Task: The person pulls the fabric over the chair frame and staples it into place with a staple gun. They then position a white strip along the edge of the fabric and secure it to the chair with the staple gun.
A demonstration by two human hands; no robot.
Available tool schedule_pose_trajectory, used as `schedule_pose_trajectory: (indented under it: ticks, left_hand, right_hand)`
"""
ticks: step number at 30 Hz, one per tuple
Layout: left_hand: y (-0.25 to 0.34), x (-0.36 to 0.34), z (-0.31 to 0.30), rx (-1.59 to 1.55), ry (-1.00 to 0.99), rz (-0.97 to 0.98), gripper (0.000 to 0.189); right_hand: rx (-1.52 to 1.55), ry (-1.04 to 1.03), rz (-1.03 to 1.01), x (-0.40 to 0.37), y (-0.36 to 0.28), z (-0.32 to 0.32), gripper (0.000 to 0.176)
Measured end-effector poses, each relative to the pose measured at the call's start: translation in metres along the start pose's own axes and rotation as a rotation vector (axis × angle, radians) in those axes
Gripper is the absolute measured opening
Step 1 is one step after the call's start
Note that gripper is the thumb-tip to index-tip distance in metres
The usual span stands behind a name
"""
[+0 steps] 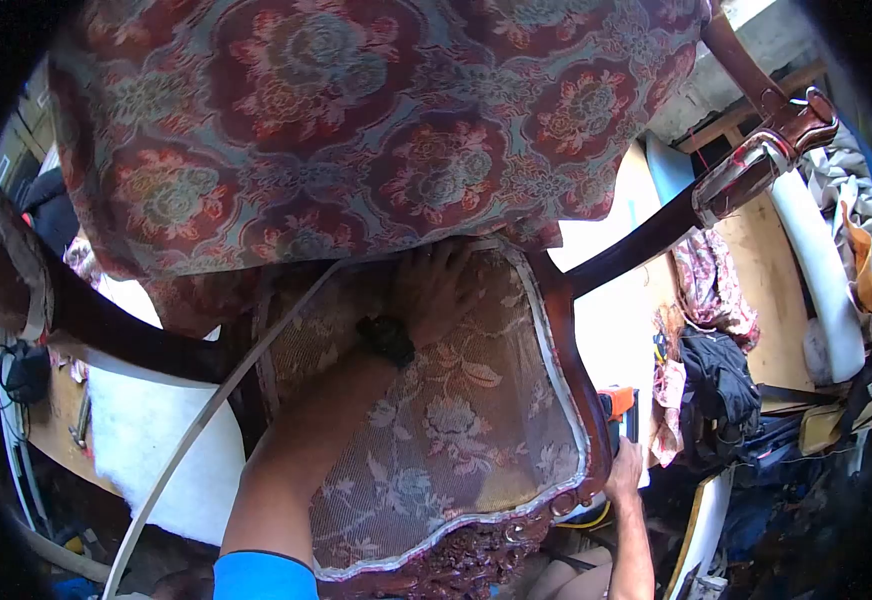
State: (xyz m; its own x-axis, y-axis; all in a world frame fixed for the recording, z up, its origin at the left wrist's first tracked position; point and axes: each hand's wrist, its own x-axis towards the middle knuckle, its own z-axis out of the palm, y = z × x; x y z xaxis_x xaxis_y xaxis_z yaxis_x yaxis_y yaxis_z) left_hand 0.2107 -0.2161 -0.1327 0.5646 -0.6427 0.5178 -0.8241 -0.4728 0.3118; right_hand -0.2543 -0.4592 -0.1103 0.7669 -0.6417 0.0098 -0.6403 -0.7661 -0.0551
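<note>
An upholstered chair with a dark carved wooden frame [568, 330] fills the view. Its seat, covered in red and grey floral fabric [356, 130], hangs over the top. The chair back panel [456, 420] has pale floral fabric edged with white piping. My left hand [434, 292], a black watch on its wrist, lies flat on the back panel, fingertips tucked under the seat's edge. My right hand [624, 468] is behind the frame's right edge, gripping an orange and black tool [618, 403], partly hidden by the frame.
A loose white strip [206, 415] runs diagonally from the seat's edge down to the lower left. White foam sheets [156, 440] lie at left. Clothes, a dark bag [721, 385], boards and a white foam roll [816, 270] crowd the right.
</note>
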Motion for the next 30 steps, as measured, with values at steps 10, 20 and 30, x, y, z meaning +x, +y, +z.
schedule_pose_trajectory:
  ticks: [10,20,30]
  left_hand:
    - [-0.002,-0.002,0.001,-0.051,-0.098,-0.02,0.069]
    - [-0.007,-0.006,0.016,-0.065,0.09,-0.006,0.063]
    - [-0.013,-0.009,0.07,-0.104,0.221,0.006,0.063]
  right_hand:
    - [0.32,-0.218,0.36,0.033,-0.033,-0.12,0.046]
    - [0.986,-0.41,0.111,0.084,-0.281,-0.194,0.031]
    - [0.933,-0.225,0.032,0.174,-0.33,-0.104,0.018]
